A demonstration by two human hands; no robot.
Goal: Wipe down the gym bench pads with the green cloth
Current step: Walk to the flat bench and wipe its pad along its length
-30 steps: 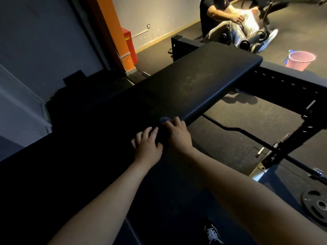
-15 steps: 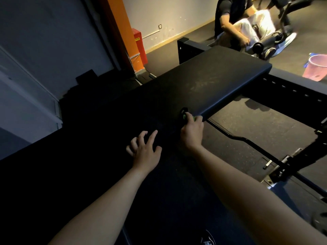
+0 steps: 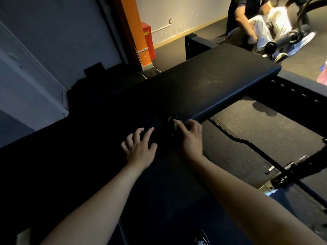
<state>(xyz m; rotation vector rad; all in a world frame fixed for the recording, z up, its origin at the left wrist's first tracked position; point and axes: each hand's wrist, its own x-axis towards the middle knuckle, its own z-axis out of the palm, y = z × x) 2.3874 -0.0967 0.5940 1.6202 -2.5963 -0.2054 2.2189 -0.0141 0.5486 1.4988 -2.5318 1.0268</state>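
The black bench pad (image 3: 217, 85) ran from the dark lower left of the frame up toward the upper right, where light caught its worn top and rounded end. The green cloth (image 3: 171, 119) sat near the middle of the frame, at the pad's lower-right edge, mostly lost in shadow with only small green bits showing. The right hand (image 3: 191, 138) lay on it, fingers (image 3: 194, 123) reaching forward over the cloth and the pad's edge; whether it pinched the cloth or only pressed on it could not be told. The left hand (image 3: 139, 150) was just beside it to the left, palm down on the dark pad, fingers spread and loosely bent, holding nothing.

A bent bar (image 3: 238, 139) crossed the floor right of the pad. In the upper right a seated person (image 3: 247, 18) leaned over another machine. An orange pillar (image 3: 132, 27) and a red box (image 3: 148, 39) stood at the upper middle, against the wall.
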